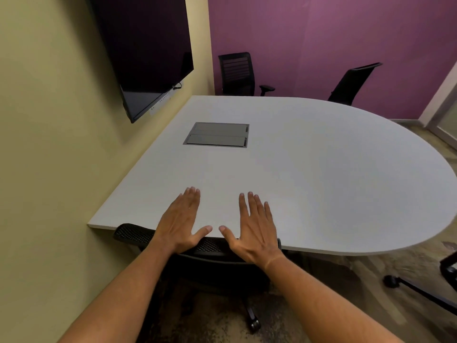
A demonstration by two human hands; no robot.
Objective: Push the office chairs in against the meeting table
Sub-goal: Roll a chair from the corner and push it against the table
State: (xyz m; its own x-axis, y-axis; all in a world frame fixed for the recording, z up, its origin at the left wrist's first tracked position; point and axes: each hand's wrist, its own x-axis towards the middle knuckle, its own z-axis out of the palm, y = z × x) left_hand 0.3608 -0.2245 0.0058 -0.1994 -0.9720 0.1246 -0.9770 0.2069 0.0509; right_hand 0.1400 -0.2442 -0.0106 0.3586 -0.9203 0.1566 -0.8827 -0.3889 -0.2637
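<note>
A black mesh-backed office chair [134, 234] stands right in front of me, its backrest top at the near edge of the white meeting table [321, 174]. My left hand [181, 222] and my right hand [254, 229] are held flat with straight fingers over that backrest and the table edge, holding nothing. Whether the palms touch the backrest I cannot tell. Two more black chairs stand across the table: one [237, 74] in the far corner by the purple wall, another [352, 82] further right, turned side-on.
A dark wall screen [146, 50] hangs on the yellow wall at left. A grey cable hatch [217, 134] is set into the tabletop. The wheeled base of a further chair [420, 290] juts in at the right edge. Patterned carpet lies below.
</note>
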